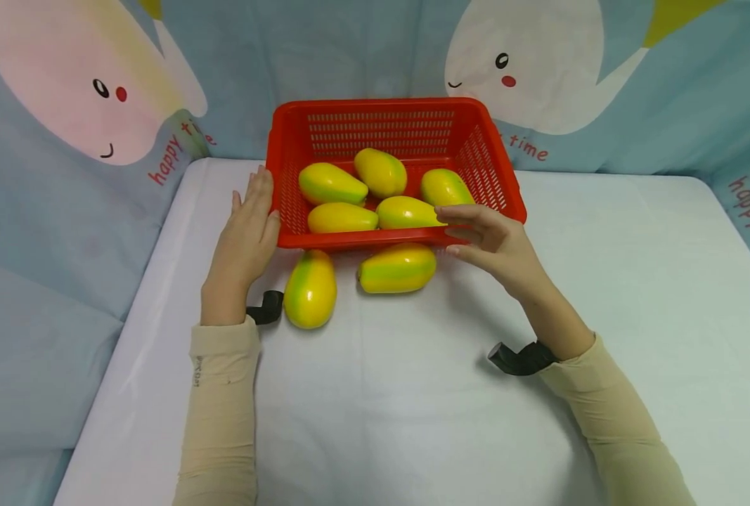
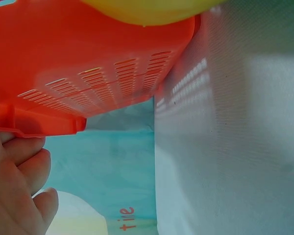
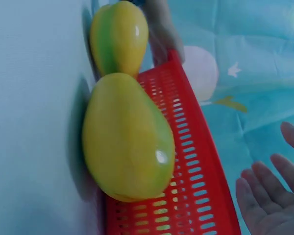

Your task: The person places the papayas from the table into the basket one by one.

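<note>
A red plastic basket (image 1: 375, 241) holds several yellow-green papayas (image 1: 332, 184). My left hand (image 1: 242, 235) lies along the basket's left side, its fingers straight and touching the rim, as the left wrist view also shows. Over the front right edge hovers my right hand (image 1: 501, 246), fingers spread and loosely bent, holding nothing. On the white table in front of the basket, one papaya (image 1: 398, 268) lies sideways close to the front wall. Another papaya (image 1: 311, 289) points toward the basket near my left wrist. The right wrist view shows both papayas beside the perforated front wall.
The white-covered table (image 1: 375, 393) reaches up to a blue cloth backdrop (image 1: 349, 49) printed with whales and lettering. A black wrist device (image 1: 520, 358) sits at the right wrist, and another dark device (image 1: 266, 308) shows beside the left wrist.
</note>
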Available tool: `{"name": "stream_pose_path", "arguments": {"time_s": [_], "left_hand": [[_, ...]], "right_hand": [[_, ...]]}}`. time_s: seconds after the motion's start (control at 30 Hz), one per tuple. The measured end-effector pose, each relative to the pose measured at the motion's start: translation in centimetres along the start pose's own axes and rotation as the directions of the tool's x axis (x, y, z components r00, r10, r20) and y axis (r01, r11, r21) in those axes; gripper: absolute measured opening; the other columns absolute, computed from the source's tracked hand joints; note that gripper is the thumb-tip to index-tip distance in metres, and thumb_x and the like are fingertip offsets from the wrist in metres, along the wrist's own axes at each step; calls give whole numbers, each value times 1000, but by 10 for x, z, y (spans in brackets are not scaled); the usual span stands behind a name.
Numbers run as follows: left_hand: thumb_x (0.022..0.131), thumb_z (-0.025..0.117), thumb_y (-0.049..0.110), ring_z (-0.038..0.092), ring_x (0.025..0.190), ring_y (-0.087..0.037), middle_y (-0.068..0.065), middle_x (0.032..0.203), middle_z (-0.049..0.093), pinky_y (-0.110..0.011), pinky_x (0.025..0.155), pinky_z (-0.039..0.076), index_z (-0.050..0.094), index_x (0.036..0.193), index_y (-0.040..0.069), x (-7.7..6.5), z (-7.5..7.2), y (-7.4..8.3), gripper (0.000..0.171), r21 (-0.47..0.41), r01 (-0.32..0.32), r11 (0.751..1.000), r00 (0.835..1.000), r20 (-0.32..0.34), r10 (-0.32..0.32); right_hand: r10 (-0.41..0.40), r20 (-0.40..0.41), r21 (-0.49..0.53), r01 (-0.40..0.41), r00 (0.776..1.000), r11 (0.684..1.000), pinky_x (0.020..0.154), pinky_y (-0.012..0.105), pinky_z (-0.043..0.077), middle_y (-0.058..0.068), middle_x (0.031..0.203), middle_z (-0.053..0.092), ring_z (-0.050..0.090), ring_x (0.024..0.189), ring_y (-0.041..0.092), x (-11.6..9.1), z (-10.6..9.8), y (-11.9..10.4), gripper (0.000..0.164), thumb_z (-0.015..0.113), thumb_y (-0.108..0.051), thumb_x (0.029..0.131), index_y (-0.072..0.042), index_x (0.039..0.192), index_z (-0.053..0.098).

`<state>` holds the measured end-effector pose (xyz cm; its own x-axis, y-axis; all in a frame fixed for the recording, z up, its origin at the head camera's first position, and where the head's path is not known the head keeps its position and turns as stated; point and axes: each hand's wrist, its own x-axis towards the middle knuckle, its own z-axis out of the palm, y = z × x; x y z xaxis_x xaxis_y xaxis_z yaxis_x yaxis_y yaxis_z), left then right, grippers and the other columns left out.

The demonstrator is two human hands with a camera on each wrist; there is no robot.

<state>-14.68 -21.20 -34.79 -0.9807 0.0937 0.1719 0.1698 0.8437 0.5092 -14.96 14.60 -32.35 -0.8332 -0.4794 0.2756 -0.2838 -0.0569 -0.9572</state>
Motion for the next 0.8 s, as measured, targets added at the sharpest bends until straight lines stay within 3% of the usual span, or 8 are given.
{"name": "stream_pose_path", "arguments": {"time_s": [0.13,0.27,0.47,0.8], "left_hand": [[99,32,24,5,144,-17,-5,157,10,-41,115,-1,12,151,7,-1,0,-1,58,-1,-6,1000,1000,-8,6],[99,33,24,6,144,-17,-5,157,11,-41,115,-1,12,151,7,-1,0,-2,58,-1,-9,1000,1000,-12,9],[99,33,25,6,144,-16,-4,157,11,-41,115,0,13,151,8,1,0,-1,59,-2,-9,1000,1000,-14,9],[99,34,24,6,144,-16,-4,157,11,-41,115,0,11,152,9,1,0,0,59,1,-1,1000,1000,-12,1]], "right_hand": [[-22,41,3,21,999,1000,93,38,47,16,121,60,55,111,36,-1,-2,-1,38,58,18,81,15,119,54],[-44,34,3,44,998,999,94,37,46,16,120,61,56,110,35,-2,-6,-1,37,56,20,80,15,117,55],[-17,63,5,16,998,1000,93,32,48,16,119,61,55,112,34,-6,-7,1,36,57,18,81,15,117,55],[65,182,-145,-38,981,989,96,37,45,28,121,56,54,112,35,-9,-9,3,40,63,10,82,6,122,58]]}}
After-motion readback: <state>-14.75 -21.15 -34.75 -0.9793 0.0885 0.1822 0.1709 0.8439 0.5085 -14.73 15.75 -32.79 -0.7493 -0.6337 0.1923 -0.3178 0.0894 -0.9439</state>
